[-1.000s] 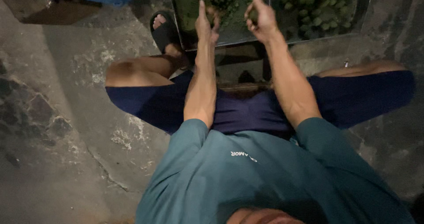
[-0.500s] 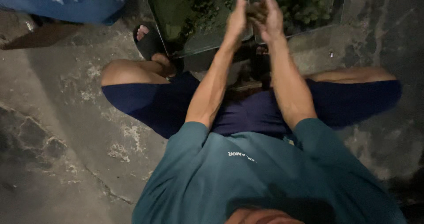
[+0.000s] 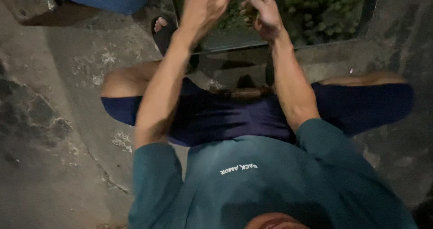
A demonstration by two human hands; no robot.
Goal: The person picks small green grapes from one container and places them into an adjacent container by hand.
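We see left hand [image 3: 204, 7] released, palm flat above the tray's near edge [image 3: 234, 40]; right hand [image 3: 264, 13] curled, contents unclear, over green fruit [image 3: 322, 10].

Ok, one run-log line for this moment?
left hand: open, raised | right hand: curled, contents unclear | below: tray of small green fruit | person seated on concrete floor

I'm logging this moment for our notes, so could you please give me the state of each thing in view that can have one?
left hand: raised, fingers spread, holding nothing visible.
right hand: fingers curled around something small and dark; blurred.
container: open on top, holding small green round pieces.
sandal: worn on a foot, on the concrete floor.
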